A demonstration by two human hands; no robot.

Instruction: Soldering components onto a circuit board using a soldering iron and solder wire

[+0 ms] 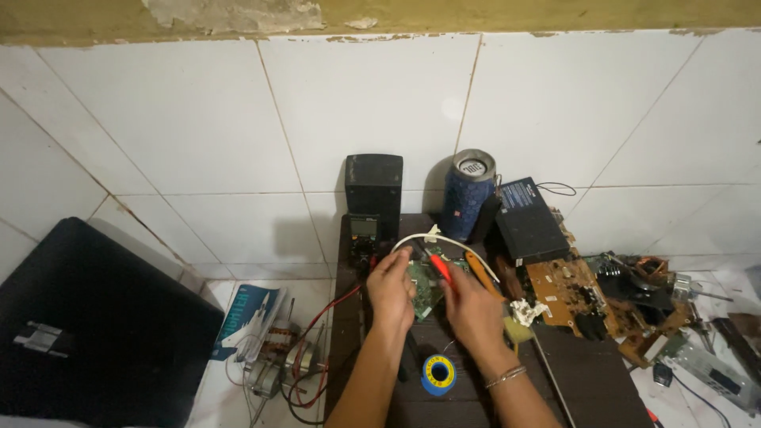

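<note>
A small green circuit board (424, 287) lies on a dark wooden table (587, 380) between my hands. My left hand (390, 287) rests at the board's left edge with its fingers curled; a black probe seems to sit under them, though this is hard to see. My right hand (469, 305) holds a red multimeter probe (438, 265) with its tip down on the board. A multimeter (364, 238) stands just behind the board, and red leads (321, 317) trail off the table's left side. A white cable (452, 244) arcs over the board.
A black speaker box (374, 184), a blue cylindrical speaker (468, 194) and a black flat box (529, 222) stand at the back. Brown circuit boards and parts (579, 293) are piled at the right. A solder spool (438, 374) lies near my wrists. A black case (87, 333) sits at left.
</note>
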